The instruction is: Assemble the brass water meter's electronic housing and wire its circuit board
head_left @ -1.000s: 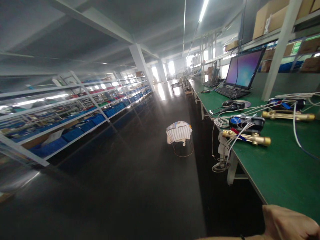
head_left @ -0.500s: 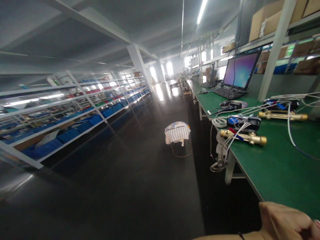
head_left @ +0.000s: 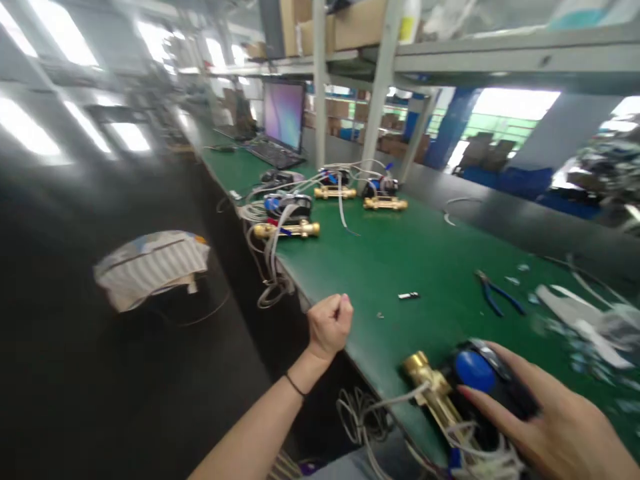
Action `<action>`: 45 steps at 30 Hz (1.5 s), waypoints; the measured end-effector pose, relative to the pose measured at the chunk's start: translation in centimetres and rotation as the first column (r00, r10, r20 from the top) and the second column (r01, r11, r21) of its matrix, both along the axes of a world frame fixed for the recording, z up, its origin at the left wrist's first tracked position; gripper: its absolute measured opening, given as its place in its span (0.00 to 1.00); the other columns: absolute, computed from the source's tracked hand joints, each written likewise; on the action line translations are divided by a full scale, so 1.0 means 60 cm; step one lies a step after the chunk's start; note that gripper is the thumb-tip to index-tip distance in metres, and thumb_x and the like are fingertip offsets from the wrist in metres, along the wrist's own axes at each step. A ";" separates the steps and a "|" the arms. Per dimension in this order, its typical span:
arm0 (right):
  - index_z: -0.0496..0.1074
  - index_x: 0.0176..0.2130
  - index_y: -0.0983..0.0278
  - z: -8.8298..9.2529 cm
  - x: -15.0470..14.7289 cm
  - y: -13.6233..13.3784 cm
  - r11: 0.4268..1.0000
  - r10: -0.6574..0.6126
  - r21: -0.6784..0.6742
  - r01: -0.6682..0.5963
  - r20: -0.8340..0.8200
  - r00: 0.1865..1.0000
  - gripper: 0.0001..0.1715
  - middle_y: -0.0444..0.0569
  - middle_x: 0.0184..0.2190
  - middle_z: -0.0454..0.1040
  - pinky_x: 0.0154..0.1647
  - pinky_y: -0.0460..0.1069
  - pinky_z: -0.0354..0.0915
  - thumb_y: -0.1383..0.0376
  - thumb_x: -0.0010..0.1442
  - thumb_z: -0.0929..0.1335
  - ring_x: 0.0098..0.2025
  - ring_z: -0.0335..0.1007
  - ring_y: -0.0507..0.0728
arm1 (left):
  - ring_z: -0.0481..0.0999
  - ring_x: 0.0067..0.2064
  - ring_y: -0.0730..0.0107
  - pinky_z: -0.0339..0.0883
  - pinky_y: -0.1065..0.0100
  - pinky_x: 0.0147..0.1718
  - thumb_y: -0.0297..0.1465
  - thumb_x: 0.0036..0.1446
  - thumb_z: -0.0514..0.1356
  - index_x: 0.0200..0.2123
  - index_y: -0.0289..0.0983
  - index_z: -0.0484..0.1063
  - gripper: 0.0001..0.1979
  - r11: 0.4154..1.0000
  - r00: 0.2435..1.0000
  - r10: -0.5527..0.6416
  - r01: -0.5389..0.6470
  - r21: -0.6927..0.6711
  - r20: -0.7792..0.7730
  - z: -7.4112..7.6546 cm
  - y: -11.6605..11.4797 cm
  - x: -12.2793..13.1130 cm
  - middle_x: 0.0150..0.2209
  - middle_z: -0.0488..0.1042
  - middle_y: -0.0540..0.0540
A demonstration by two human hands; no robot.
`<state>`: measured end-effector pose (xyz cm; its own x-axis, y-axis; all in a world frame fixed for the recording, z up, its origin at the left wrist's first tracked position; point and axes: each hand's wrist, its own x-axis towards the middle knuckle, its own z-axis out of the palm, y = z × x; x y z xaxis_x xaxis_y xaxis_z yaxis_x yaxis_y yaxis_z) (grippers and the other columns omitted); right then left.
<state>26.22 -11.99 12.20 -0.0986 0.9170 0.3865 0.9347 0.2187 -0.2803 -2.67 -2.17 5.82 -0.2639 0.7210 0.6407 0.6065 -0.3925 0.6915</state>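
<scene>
My left hand (head_left: 329,323) is closed in a fist at the table's front edge, thumb uppermost, with nothing sticking out of it. At the lower right, my right hand (head_left: 560,407) wraps around the black housing of a meter (head_left: 520,390) with a round blue face. A brass pipe body (head_left: 436,390) runs along that meter's left side. Its pale cables (head_left: 365,427) hang in loops over the edge. Beyond my hands, similar brass-bodied meters (head_left: 286,230) lie on the green table (head_left: 370,260), with white cables coiled around them.
Blue-handled pliers (head_left: 500,293), a small black-and-white piece (head_left: 409,295) and white scraps (head_left: 583,320) lie on the table. A laptop (head_left: 284,117) stands farther back, under a shelf (head_left: 500,63). To the left is a cloth-covered stool (head_left: 153,263) on the dark floor.
The view has swung right and down toward the table. My right hand now shows, holding a meter. The fist appears farther left in view and remains closed.
</scene>
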 end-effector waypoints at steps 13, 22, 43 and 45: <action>0.68 0.55 0.59 0.096 -0.006 0.018 0.981 0.028 -0.170 -0.095 -0.359 0.933 0.26 0.48 0.48 0.75 0.51 0.53 0.65 0.49 0.63 0.64 0.49 0.71 0.58 | 0.51 0.18 0.78 0.48 0.73 0.21 0.37 0.58 0.53 0.15 0.38 0.55 0.21 0.996 0.995 -0.047 0.040 -0.082 -0.087 0.019 0.015 -0.014 0.15 0.48 0.56; 0.70 0.50 0.62 0.048 0.021 -0.119 0.950 -0.293 -0.036 0.309 -0.435 0.851 0.20 0.52 0.48 0.74 0.52 0.56 0.66 0.54 0.64 0.63 0.50 0.70 0.61 | 0.73 0.39 0.68 0.69 0.69 0.40 0.38 0.53 0.62 0.47 0.42 0.70 0.17 0.728 0.671 -0.685 0.625 -0.281 -0.283 0.138 -0.022 0.065 0.41 0.73 0.49; 0.71 0.50 0.64 0.042 0.039 -0.097 0.971 -0.239 -0.093 0.221 -0.408 0.881 0.17 0.54 0.49 0.73 0.54 0.57 0.63 0.65 0.62 0.64 0.52 0.68 0.60 | 0.70 0.50 0.59 0.66 0.58 0.50 0.35 0.51 0.64 0.48 0.39 0.64 0.21 0.709 0.502 -0.689 0.616 -0.343 -0.523 0.146 -0.073 0.138 0.46 0.70 0.45; 0.72 0.48 0.62 0.041 0.031 -0.107 0.967 -0.253 -0.149 0.207 -0.475 0.843 0.16 0.51 0.45 0.76 0.47 0.53 0.67 0.61 0.64 0.62 0.45 0.72 0.59 | 0.69 0.53 0.58 0.65 0.56 0.52 0.34 0.52 0.63 0.51 0.38 0.62 0.24 0.719 0.504 -0.677 0.609 -0.336 -0.536 0.144 -0.076 0.144 0.49 0.70 0.43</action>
